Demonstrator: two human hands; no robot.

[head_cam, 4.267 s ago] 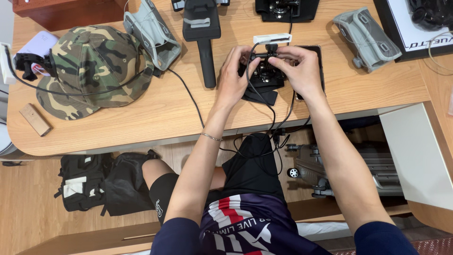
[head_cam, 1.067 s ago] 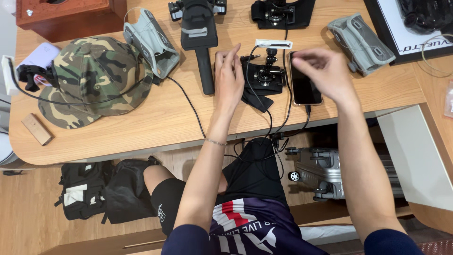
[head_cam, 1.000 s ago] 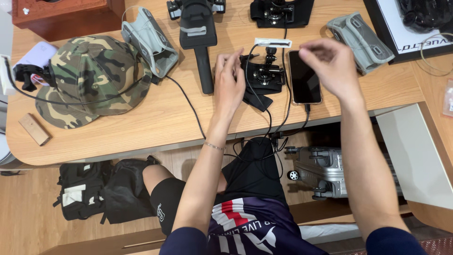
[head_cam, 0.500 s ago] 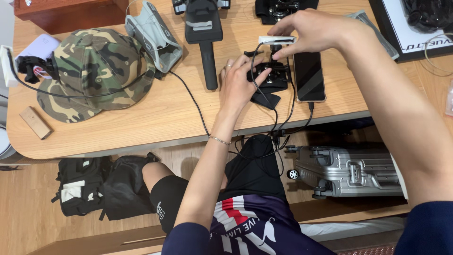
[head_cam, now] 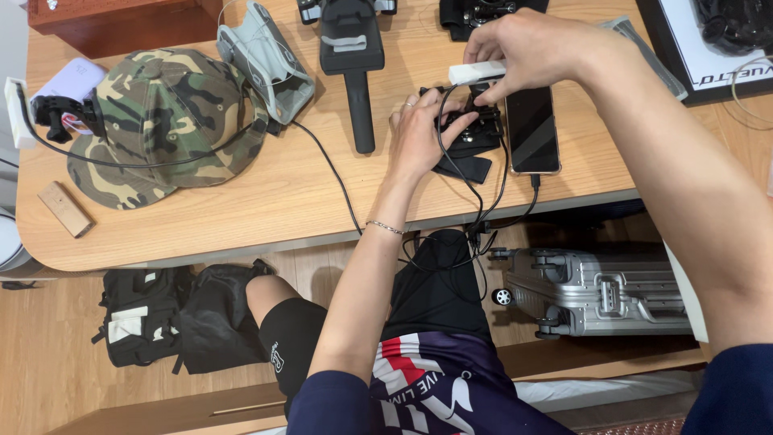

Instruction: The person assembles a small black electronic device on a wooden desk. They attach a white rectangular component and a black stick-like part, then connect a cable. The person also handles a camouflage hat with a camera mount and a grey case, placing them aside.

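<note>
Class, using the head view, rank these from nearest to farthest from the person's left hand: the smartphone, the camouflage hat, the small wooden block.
1. Smartphone: just right of the left hand, screen up.
2. Camouflage hat: well to the left, mid-table.
3. Small wooden block: farthest, near the table's left front edge.

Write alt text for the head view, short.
Seen from above, a seated person's left hand rests on a small black device on a wooden desk, while the right hand pinches a white adapter just above it. A dark phone lies alongside, a camouflage hat further left.
</note>
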